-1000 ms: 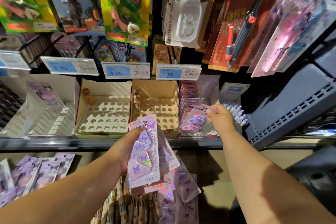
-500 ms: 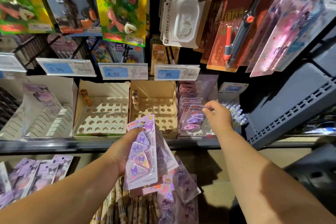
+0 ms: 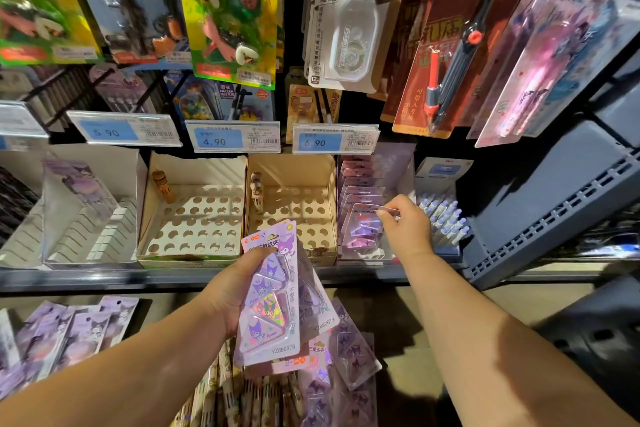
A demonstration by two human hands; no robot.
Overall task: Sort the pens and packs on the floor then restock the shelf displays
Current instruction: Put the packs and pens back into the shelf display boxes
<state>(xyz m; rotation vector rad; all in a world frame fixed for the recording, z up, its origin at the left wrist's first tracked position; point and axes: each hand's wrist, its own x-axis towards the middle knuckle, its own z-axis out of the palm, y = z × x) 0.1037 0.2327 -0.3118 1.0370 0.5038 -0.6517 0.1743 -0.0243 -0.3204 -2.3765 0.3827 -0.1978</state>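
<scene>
Head view. Pinches one purple pack (image 3: 363,227) by its clear top edge with the right hand (image 3: 410,230), thumb and forefinger closed on the plastic, other fingers curled under. Holds it upright at the front of the row inside the purple display box (image 3: 398,158), just under the 6.90 price tag (image 3: 334,141). Lower end down among the filed packs; cannot tell whether fully seated.

Grips a fanned stack of packs (image 3: 268,308) in the left hand (image 3: 230,291), thumb pressed across the front card, fingers hidden behind. Leaves more loose packs (image 3: 351,357) and pens (image 3: 221,399) on the floor, below the shelf edge (image 3: 104,277). Shows two tan pen trays (image 3: 197,218) left of the box, nearly all holes unfilled.

Relation that matters: places the stack down and to the left of the right fingers, far nearer than the floor pile. Runs the front card's long axis up and away, hang-tab end toward the shelf, nearest the right fingers. Likely calls for letting go of the filed pack, then reaching to that tab end with the right hand.
</scene>
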